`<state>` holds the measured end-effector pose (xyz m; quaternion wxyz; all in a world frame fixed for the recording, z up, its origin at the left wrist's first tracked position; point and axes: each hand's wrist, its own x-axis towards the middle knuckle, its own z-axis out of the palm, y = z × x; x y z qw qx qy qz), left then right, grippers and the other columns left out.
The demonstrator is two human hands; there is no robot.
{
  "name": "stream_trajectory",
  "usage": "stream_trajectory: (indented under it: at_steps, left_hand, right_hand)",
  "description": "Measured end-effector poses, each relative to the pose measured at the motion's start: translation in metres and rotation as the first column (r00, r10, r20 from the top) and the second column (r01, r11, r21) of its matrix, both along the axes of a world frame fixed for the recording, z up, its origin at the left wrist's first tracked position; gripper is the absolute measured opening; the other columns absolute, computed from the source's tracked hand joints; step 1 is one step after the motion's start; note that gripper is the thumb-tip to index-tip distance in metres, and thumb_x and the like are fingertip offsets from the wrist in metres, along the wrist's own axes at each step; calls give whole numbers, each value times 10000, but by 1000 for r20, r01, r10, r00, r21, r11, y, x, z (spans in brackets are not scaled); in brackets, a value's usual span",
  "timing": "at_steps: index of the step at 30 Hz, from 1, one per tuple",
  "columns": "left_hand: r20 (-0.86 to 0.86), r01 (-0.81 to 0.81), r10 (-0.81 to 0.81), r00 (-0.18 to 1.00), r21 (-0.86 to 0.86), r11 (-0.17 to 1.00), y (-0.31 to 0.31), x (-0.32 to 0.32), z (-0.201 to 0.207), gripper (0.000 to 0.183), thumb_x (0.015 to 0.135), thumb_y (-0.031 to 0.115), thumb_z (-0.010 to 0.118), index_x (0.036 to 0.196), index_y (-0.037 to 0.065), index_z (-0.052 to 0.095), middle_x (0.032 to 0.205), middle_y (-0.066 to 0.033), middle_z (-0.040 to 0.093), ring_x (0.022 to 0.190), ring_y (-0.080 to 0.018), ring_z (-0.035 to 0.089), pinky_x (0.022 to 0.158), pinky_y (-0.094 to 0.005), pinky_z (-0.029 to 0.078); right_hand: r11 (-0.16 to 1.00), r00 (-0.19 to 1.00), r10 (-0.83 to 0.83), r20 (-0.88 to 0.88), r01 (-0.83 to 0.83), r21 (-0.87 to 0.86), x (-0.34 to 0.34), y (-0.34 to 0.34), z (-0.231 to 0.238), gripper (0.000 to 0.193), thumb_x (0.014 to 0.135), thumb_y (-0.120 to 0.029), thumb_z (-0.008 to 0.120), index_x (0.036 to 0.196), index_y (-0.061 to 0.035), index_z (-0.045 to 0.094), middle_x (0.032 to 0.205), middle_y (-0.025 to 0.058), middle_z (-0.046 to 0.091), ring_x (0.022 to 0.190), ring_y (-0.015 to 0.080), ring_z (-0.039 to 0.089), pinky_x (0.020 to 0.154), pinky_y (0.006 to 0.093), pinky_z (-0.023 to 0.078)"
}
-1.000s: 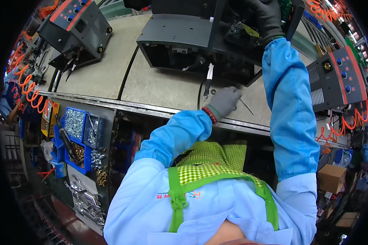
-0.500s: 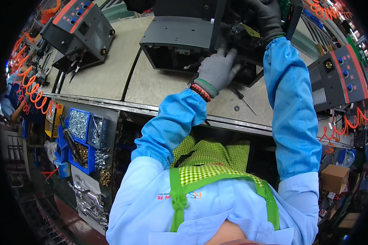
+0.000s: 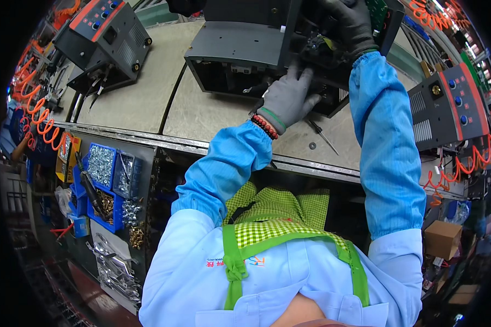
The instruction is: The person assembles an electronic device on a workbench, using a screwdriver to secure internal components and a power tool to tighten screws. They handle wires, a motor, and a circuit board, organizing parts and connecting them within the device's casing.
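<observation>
While right hand (image 3: 354,26) stays put | left hand (image 3: 288,99) moved from bench (image 3: 202,115) to casing (image 3: 240,42)

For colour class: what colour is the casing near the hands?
The casing is dark grey; see head view.

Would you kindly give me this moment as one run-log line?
left hand: at open grey housing, grip unclear | right hand: beside green circuit board, grip unclear | bench: screwdriver and washer near left hand
</observation>
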<state>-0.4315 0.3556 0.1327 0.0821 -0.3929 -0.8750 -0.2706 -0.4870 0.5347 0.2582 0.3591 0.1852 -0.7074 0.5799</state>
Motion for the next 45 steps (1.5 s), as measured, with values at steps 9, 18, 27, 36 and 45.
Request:
stream_trajectory:
  at_steps: [9, 18, 27, 36, 45]
  left_hand:
    - [107, 49, -42, 993, -62, 997, -3, -2, 11, 705, 823, 459, 661, 1348, 54, 422, 1308, -271, 430, 1013, -444, 610, 843, -491, 530]
    - [54, -37, 37, 998, 2, 999, -6, 10, 22, 724, 824, 409, 660, 1390, 56, 379, 1384, -316, 358, 1042, -466, 590, 859, -485, 524]
    - [135, -137, 73, 988, 560, 817, 29, -6, 52, 769, 889, 436, 564, 1415, -50, 287, 1281, -361, 475, 1161, -483, 508, 974, -478, 431]
    - [470, -357, 122, 874, 449, 819, 55, -40, 83, 550, 863, 412, 532, 1256, 27, 517, 1214, -308, 558, 1151, -479, 509, 986, -468, 407]
    - [350, -251, -12, 937, 694, 675, 71, -85, 33, 419, 864, 429, 595, 1115, 95, 623, 1047, -207, 662, 1015, -417, 611, 868, -470, 471]
  right_hand:
    - [1000, 996, -6, 88, 6, 10, -6, 2, -3, 566, 704, -165, 806, 1215, -24, 607, 1099, 28, 644, 1006, 128, 587, 923, 269, 449]
    - [985, 983, -164, 88, 158, 66, -17, -8, -4, 663, 662, -188, 852, 1212, 2, 535, 1096, 86, 656, 952, 148, 632, 871, 268, 501]
    - [966, 962, -259, 89, 256, 47, -14, -11, -4, 683, 639, -199, 874, 1210, -11, 548, 1105, 83, 657, 965, 151, 633, 876, 272, 504]
    - [944, 942, -322, 89, 312, 108, -9, -7, -3, 766, 638, -362, 860, 1233, -16, 524, 1047, 106, 687, 949, 211, 666, 853, 312, 521]
    - [723, 811, -536, -234, 584, 369, 108, -48, -11, 287, 829, -257, 673, 999, -34, 610, 911, 120, 635, 790, 223, 628, 673, 355, 508]
